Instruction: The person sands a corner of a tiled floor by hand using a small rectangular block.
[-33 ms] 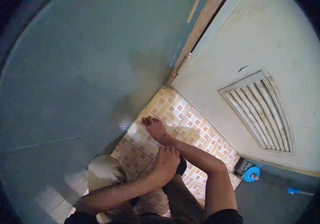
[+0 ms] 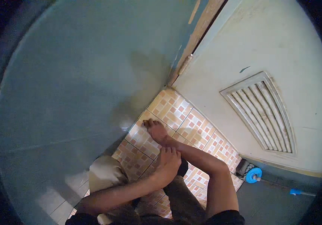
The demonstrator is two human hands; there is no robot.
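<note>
My right hand (image 2: 156,131) reaches down to the patterned tile floor (image 2: 168,107), close to the foot of the grey-green wall (image 2: 74,82). Its fingers are closed on a small brown object (image 2: 145,123), too small and dark to name. Nearer to me, my left hand (image 2: 169,161) lies across with its fingers bent and close together. Their tips meet the underside of my right forearm; what is beneath that palm is hidden. Just beside it shows a black shape (image 2: 183,167), partly covered by my arms and leg.
A pale door (image 2: 213,75) with a slatted vent (image 2: 262,112) stands ahead and right, hinged at the corner. On the right, a blue disc (image 2: 253,175) on a rod lies by a dark grey item (image 2: 243,167); a blue fitting (image 2: 295,192) is farther along.
My right hand has slid very slightly toward me with the small brown object. My left hand looks the same.
</note>
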